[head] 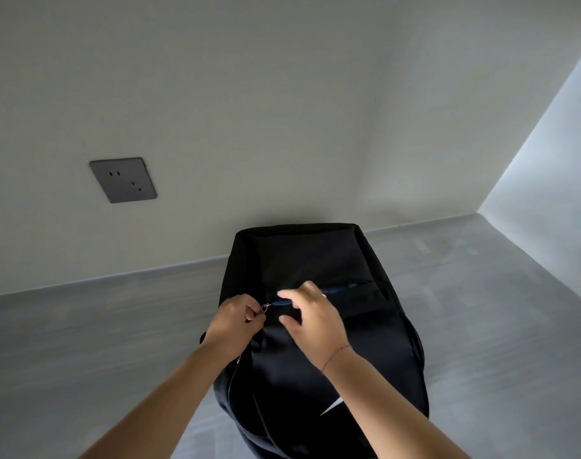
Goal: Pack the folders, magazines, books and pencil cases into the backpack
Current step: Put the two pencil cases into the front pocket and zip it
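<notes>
Backpack: we see the black fabric backpack resting on the grey flat surface, its far end against the white wall and its near end running out of view below us.

Left hand: our left hand is curled, with thumb and forefinger pinching the small silver zipper pull.

Right hand: our right hand sits just beside the pull, over the pocket fabric. Its fingers are loosely bent and spread and hold nothing (we cannot tell whether they press the cloth or hover above it).

Pocket: the front pocket slit gapes slightly, and blue lining shows inside it.

Key relation: the slit's long axis runs across the bag, from the pull at its left end away to the right and slightly toward the wall. The whole open length lies on the right hand's side, passing under its fingers. The left hand is on the pull itself and the right is the nearer one to the opening.

Our reading: if the pocket is to be closed, the pull must travel rightward along that line while the right hand steadies the fabric.

Contents: no folders, magazines, books or pencil cases are in view, so we cannot say what is already packed.

Elsewhere: a grey wall socket sits on the wall, well to the left.
</notes>
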The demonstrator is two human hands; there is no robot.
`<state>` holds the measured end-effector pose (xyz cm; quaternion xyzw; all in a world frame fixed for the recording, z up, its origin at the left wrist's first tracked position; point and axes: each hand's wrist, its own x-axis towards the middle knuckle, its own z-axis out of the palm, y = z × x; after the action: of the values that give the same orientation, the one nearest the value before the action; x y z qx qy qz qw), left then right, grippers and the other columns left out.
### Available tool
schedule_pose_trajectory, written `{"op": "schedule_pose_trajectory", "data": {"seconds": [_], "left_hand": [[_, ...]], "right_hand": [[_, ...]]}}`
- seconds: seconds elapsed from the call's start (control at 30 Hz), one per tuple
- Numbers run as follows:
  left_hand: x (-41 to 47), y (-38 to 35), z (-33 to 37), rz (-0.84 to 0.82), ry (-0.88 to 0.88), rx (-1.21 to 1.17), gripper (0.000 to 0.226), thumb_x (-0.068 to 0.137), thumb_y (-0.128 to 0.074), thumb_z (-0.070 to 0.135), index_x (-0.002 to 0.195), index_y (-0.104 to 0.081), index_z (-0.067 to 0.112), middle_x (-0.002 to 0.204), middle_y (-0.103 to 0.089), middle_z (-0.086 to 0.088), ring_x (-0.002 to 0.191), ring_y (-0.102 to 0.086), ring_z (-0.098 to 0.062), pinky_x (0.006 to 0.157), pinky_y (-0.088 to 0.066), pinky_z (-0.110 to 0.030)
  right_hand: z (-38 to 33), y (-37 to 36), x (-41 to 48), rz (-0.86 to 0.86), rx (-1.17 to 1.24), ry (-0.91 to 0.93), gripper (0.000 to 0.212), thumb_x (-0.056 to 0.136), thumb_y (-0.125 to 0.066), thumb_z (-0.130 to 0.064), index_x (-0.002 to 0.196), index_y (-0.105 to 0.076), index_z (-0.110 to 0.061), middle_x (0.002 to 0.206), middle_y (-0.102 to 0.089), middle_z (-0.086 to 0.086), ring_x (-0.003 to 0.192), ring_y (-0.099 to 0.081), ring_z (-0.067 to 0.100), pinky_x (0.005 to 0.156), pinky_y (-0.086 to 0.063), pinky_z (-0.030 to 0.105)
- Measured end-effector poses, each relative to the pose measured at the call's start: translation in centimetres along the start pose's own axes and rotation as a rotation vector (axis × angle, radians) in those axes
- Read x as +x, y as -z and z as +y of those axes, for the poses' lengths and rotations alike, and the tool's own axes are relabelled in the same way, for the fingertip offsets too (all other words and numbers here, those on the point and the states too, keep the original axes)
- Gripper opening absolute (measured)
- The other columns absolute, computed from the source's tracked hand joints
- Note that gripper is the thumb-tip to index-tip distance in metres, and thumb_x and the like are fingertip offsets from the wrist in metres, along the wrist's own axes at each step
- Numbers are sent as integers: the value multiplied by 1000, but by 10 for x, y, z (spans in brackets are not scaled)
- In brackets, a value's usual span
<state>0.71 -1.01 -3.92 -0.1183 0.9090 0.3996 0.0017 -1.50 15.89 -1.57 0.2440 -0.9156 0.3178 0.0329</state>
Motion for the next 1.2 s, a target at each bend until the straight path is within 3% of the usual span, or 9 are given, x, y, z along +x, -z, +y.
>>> {"op": "schedule_pose_trajectory", "data": {"seconds": [0.13, 0.27, 0.37, 0.5, 0.67, 0.8, 0.87, 1.03, 1.2], "left_hand": [[-1, 10, 10, -31, 41, -32, 11, 86, -64, 31, 78, -60, 25, 77, -62, 7, 72, -58, -7, 58, -37, -16], [-5, 19, 17, -22, 68, -282, 32, 93, -52, 37, 70, -66, 20, 69, -64, 7, 68, -58, -6, 66, -42, -19], [-6, 15, 15, 57, 68, -381, 33, 99, -43, 27, 80, -67, 17, 77, -65, 4, 76, -60, -9, 71, -43, -19], [-4, 3, 19, 37, 51, -384, 24, 95, -48, 12, 91, -68, 25, 90, -69, 9, 87, -63, -5, 76, -48, -17], [2, 0, 21, 180, 110, -256, 25, 92, -47, 6, 106, -60, 21, 101, -64, 8, 94, -58, -7, 70, -41, -12], [5, -7, 5, -39, 106, -39, 26, 86, -55, 8, 107, -57, 24, 95, -62, 7, 89, -58, -12, 66, -42, -16], [3, -8, -2, -61, 95, -17, 21, 85, -61, 10, 101, -57, 24, 85, -62, 9, 81, -59, -13, 63, -42, -17], [-9, 6, -2, 64, 115, -314, 6, 80, -72, 17, 82, -70, 23, 79, -72, 4, 76, -66, -9, 68, -47, -19], [-17, 9, 7, -41, 156, -563, 14, 78, -74, 11, 87, -75, 21, 87, -75, 4, 84, -69, -7, 81, -52, -20]], "right_hand": [[-16, -26, 11, -49, -68, 53, 40, 86, -61, -22, 126, -57, -19, 114, -54, 1, 107, -52, 19, 86, -47, 27], [-16, -35, 17, 96, 4, 1, 14, 88, -59, -24, 95, -70, -17, 89, -62, -1, 80, -59, 15, 62, -47, 25], [-14, -37, 16, 131, 91, -81, 15, 89, -57, -23, 86, -68, -15, 81, -63, -3, 67, -59, 13, 59, -51, 29], [-14, -35, 17, 70, 99, -98, 14, 88, -56, -17, 98, -65, -17, 94, -64, -5, 79, -61, 12, 70, -54, 29], [-17, -35, 22, 4, 23, -132, 28, 88, -60, -21, 115, -56, -18, 107, -58, -4, 97, -58, 14, 73, -46, 21], [-16, -41, 24, -47, -84, -81, 27, 87, -60, -16, 115, -60, -16, 112, -53, 1, 108, -52, 20, 78, -45, 25], [-14, -44, 22, -44, -114, -56, 32, 88, -60, -14, 119, -59, -17, 112, -53, 2, 110, -51, 21, 81, -46, 26], [-9, -43, 18, 15, -43, -31, 30, 86, -64, -24, 116, -64, -18, 107, -58, 1, 104, -56, 18, 78, -48, 25], [-7, -44, 15, 69, 34, -36, 18, 86, -64, -23, 102, -70, -17, 96, -61, -2, 88, -59, 13, 70, -47, 18]]}}
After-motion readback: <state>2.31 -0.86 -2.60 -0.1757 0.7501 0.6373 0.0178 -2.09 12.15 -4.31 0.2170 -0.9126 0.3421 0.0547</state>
